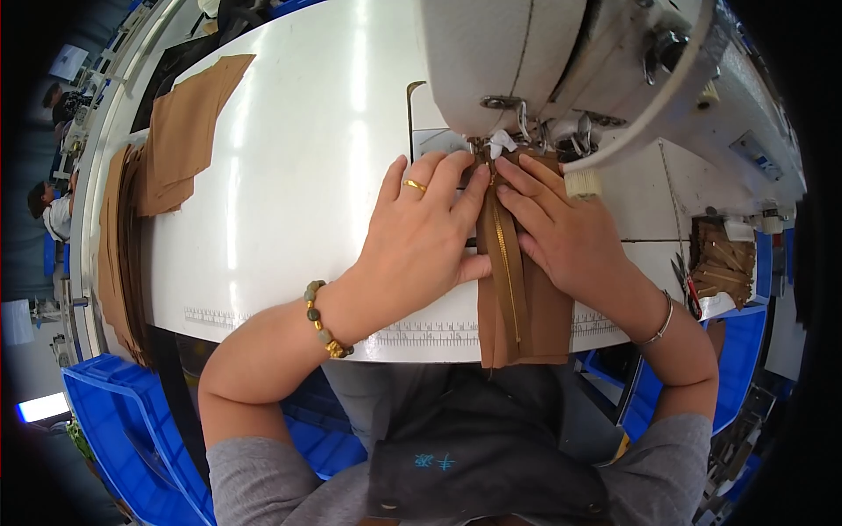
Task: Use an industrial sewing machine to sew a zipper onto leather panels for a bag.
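Under the needle area of a white sewing machine (495, 53) lies a brown fabric piece (548, 307), its near end hanging over the table's front edge. A brown zipper with gold teeth (504, 254) runs lengthwise along it. My left hand (417, 223) rests at the zipper's left side, fingertips close to the presser foot and thumb apart on the cloth's edge. From the right, my right hand (570, 232) lies over the fabric with its fingers stretched toward the zipper's far end. Both hands press on the cloth. The needle tip is hidden behind fingers and machine parts.
Stacked brown fabric pieces (123, 254) hang over the table's left edge, near more brown panels (189, 127). Red-handled snips (688, 285) lie at right beside a pile of small brown pieces (724, 263). Blue bins (132, 421) stand below. A ruler strip (421, 335) marks the front edge.
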The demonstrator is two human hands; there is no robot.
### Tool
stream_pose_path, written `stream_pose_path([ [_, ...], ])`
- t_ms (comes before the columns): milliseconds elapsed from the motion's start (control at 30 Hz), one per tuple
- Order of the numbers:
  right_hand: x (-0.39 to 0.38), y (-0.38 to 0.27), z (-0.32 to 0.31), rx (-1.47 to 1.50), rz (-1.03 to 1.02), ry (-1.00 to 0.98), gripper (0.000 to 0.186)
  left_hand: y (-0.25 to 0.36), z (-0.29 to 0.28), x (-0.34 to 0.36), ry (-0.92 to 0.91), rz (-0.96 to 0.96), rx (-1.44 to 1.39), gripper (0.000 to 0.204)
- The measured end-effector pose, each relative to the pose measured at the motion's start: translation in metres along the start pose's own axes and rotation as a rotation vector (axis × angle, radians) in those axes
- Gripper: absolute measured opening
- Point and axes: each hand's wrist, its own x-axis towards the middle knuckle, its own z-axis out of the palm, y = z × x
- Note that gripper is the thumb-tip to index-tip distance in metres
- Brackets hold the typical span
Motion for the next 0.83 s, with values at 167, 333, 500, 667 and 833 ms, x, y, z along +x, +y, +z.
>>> stream_pose_path([
  [167,-0.003,-0.007,-0.006,-0.021,-0.027,0.048,0.052,0.006,0.002,-0.008,0.096,0.175,0.077,0.079],
  [333,-0.029,-0.026,-0.017,-0.138,-0.097,0.116,0.043,0.003,0.012,-0.013,0.154,0.289,0.146,0.063],
  [500,-0.068,-0.063,-0.016,0.245,-0.240,0.063,0.031,0.013,0.006,-0.027,0.107,0.285,0.148,0.053],
  [667,-0.080,-0.071,0.002,0.123,-0.357,0.243,0.016,0.038,-0.007,-0.049,0.052,0.254,0.181,0.052],
  [833,-0.083,-0.072,0.008,0.092,-0.397,0.305,0.013,0.056,-0.006,-0.065,0.064,0.239,0.182,0.052],
])
